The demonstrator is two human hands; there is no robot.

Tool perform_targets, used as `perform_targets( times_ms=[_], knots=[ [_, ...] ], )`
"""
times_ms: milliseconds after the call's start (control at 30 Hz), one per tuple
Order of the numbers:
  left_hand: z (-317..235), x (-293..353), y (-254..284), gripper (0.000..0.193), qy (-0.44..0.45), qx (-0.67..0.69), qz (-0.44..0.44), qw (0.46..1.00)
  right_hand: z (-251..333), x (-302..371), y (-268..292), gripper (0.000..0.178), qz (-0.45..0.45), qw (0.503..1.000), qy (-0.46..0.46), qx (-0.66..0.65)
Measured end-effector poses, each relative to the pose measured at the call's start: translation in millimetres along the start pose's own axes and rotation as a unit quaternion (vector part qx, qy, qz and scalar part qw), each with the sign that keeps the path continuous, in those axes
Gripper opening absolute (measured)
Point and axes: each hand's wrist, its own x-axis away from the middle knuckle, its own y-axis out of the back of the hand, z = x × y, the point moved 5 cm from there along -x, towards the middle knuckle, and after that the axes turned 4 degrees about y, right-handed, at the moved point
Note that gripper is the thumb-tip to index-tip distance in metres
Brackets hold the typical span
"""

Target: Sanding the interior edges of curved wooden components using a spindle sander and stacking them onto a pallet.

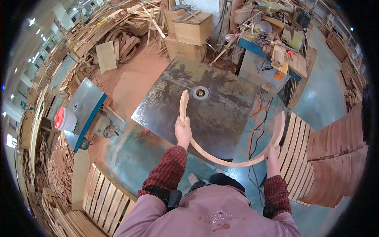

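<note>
Both my hands hold one curved wooden piece (221, 160), a pale U-shaped arc that opens away from me. My left hand (183, 132) is closed round its left arm, below the upper end. On the right side my right hand (272, 154) grips the arc's outer edge; its fingers are partly hidden. The arc's left end lies over the dark metal machine table (169, 94), near the round spindle opening (200, 93). Its right end hangs past the table's right edge. Whether the wood touches the tabletop I cannot tell.
Slatted wooden pallets (106, 199) stand at lower left and right, the right one beside stacked curved reddish boards (335, 166). A cluttered workbench (252, 47) is at the far right. Wooden boxes (192, 29) sit behind the table. Black cables (252, 148) cross the floor. A white bucket (68, 120) stands left.
</note>
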Motion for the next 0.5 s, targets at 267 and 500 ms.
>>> perform_targets(
  times_ms=[267,500],
  knots=[
    [-14,-13,-13,0.047,-0.027,0.029,0.046,0.998,-7,49,-14,0.07,-0.115,0.992,0.054,-0.023],
    [-11,-24,-26,0.05,-0.004,0.038,0.108,0.993,4,66,-20,0.072,-0.136,0.989,0.031,-0.053]
  ],
)
